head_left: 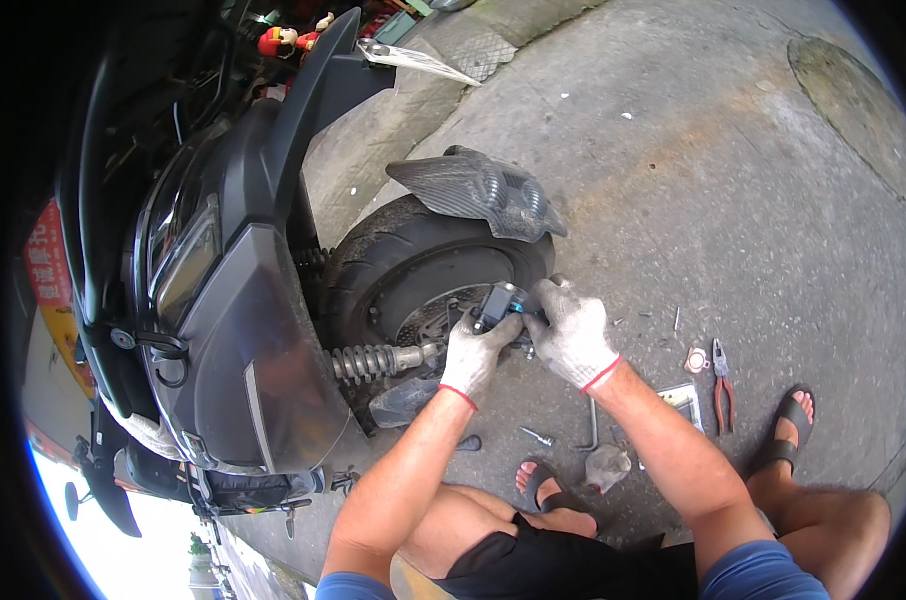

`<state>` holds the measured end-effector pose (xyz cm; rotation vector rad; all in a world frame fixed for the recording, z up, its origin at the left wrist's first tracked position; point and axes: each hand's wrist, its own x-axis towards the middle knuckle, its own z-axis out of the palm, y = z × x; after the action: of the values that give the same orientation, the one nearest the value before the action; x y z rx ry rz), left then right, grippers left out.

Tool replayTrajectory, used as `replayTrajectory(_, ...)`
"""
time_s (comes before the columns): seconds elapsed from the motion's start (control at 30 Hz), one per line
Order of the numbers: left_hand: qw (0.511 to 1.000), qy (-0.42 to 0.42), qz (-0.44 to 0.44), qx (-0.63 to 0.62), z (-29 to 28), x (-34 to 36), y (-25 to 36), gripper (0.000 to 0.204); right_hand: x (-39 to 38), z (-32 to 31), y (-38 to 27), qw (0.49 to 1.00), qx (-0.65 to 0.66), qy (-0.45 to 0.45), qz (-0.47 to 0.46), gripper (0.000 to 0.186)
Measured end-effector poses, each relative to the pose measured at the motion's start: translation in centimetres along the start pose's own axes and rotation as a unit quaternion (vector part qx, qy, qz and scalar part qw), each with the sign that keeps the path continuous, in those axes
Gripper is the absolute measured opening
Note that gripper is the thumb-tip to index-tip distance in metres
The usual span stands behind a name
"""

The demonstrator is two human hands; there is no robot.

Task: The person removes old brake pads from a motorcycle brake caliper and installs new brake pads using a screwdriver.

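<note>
Head view (12 o'clock = top of view).

Item 1: dark boxy part [495, 305], small, w/ blue piece [518, 304] at its 3 o'clock. Loc.: up off the ground, in front of rear wheel [358, 265]. Long axis approx. 1 to 7 o'clock, as seen from where I stand.

Item 2: L hand [477, 348], gloved. Fingers closed round item 1 from its 6 o'clock side; the nearer hand, in contact.

Item 3: R hand [571, 325], gloved. At item 1's 3 o'clock, just beside blue piece. Fingers bent in, narrow; can't tell if they grip anything, gap hidden. Key relation: item 1 lies at 9 o'clock from R fingers, blue side facing them.

Misc.: coil spring [373, 362], 9 o'clock of L hand; bolt [537, 436], loose on ground, its 5 o'clock; L-shaped tool [592, 430], R hand's 6 o'clock; pliers [721, 372], red handles, R hand's 4 o'clock.
</note>
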<state>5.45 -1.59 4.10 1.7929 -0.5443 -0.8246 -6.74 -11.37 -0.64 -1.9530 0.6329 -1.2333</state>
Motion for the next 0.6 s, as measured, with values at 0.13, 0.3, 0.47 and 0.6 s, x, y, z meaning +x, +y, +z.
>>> replayTrajectory(0.13,1.000,0.008,0.004,-0.002,0.0,0.1,-0.3,0.036,-0.3,0.5,0.0,1.000,0.000,0.005,0.005,0.019)
replayTrajectory(0.3,1.000,0.013,0.011,0.018,0.1,0.1,-0.2,0.037,-0.8,0.8,-0.4,0.999,0.031,0.009,0.043,0.021)
replayTrajectory(0.47,0.999,0.029,-0.011,0.007,0.1,0.0,0.4,0.035,-1.1,0.9,-0.1,0.993,0.103,0.048,0.040,0.023)
replayTrajectory(0.6,1.000,0.024,0.002,0.003,0.5,-0.1,0.3,0.034,-1.7,1.5,0.6,0.993,0.088,0.062,0.038,0.023)
